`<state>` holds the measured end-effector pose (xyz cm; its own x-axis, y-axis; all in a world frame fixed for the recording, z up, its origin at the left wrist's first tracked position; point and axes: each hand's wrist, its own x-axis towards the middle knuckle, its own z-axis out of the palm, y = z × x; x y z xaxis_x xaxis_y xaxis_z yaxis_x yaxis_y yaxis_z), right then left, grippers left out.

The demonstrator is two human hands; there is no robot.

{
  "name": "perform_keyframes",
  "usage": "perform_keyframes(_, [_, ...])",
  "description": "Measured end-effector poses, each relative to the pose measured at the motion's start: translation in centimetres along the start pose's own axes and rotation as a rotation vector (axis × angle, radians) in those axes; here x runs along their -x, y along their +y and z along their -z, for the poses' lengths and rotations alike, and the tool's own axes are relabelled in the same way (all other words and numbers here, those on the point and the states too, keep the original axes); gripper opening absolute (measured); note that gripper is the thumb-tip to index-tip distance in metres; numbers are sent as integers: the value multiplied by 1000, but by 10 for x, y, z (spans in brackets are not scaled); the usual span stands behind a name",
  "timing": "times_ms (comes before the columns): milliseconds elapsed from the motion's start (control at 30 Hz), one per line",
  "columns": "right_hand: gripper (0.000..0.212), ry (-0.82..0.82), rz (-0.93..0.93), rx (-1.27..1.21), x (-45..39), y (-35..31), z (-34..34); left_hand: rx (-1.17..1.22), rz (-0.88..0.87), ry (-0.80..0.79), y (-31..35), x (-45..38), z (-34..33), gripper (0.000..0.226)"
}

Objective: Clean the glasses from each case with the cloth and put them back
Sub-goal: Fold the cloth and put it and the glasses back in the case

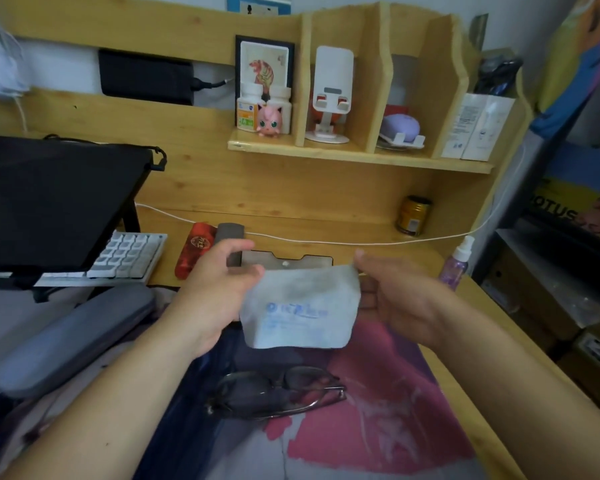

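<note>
**Cloth spread, glasses waiting below**

You hold the cloth (298,306) stretched between both hands above the desk mat (378,427). Your left hand (212,292) pinches its upper left corner between thumb and fingers, and your right hand (395,296) pinches the upper right corner at the fingertips, so the pale sheet with its blue print hangs open and flat. Held this way, it looks as though you are unfolding it to find a clean face before wiping.

The glasses (278,393) lie folded on the mat directly below the cloth, near your body and apart from both hands; neither hand touches them. That spot keeps them within easy reach once the cloth is ready.

An open grey case (288,261) sits on the desk just behind the cloth, partly hidden by it, probably the one these glasses belong in. A red case (194,247) lies to its left beside the keyboard (129,254), closed as far as you can see. A purple spray bottle (456,265) stands to the right, near your right hand.

Judging from this, wiping has not started yet.
</note>
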<state>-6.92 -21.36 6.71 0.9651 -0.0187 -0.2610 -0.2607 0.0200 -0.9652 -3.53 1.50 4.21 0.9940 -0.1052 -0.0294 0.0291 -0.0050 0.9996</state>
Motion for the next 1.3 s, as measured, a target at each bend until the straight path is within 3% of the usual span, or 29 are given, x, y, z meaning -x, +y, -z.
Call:
perform_keyframes(100, [30,-150,-19,-46,7,2,4,-9,17,-113,-2,-1,4,48])
perform_keyframes(167, [31,-153,70,-36,14,-1,7,50,-68,-165,6,4,5,63])
perform_keyframes(233, [28,-64,317,23,22,-5,12,82,-299,-124,15,9,7,72])
perform_keyframes(300, [11,42,629,98,27,-9,15,103,-498,-88,20,11,6,74])
perform_keyframes(367, [8,78,746,75,23,-5,16,118,-532,-84,15,9,2,76])
perform_keyframes(533, [32,65,744,226,10,6,19,158,-477,-124,6,2,3,69])
perform_keyframes(700, [32,25,770,228,7,5,20,69,-490,-114,1,-2,6,55])
perform_keyframes(833, [30,7,659,90,-2,7,22,122,-341,-156,0,0,4,35])
perform_keyframes(1033, [23,22,566,27,-9,23,19,156,-162,-160,-1,-4,4,30])
perform_keyframes(1300, [29,68,575,100,-8,29,16,59,-260,-161,-5,-4,6,31])
